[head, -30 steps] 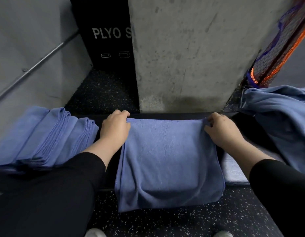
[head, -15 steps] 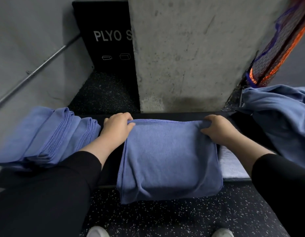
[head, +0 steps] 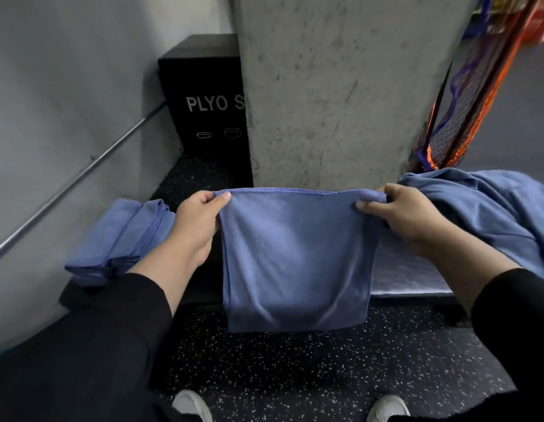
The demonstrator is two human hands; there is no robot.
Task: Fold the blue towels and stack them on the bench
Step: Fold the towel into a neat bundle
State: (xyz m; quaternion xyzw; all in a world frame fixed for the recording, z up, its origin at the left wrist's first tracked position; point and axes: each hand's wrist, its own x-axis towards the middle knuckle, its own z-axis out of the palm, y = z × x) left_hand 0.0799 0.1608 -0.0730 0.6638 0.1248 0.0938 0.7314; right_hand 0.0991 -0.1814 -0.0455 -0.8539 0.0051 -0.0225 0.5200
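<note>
Blue terry hangs doubled between the two hands, so the towel [head: 295,260] could sag out of square or slip from one corner if either pinch loosens, landing crooked on the counter [head: 410,281] or dropping to the floor [head: 295,367]. Left hand [head: 197,220] pinches its top left corner, thumb over the hem. Right hand [head: 401,214] pinches the top right corner; the folded stack [head: 121,236] sits left, the unfolded pile [head: 490,208] right.
</note>
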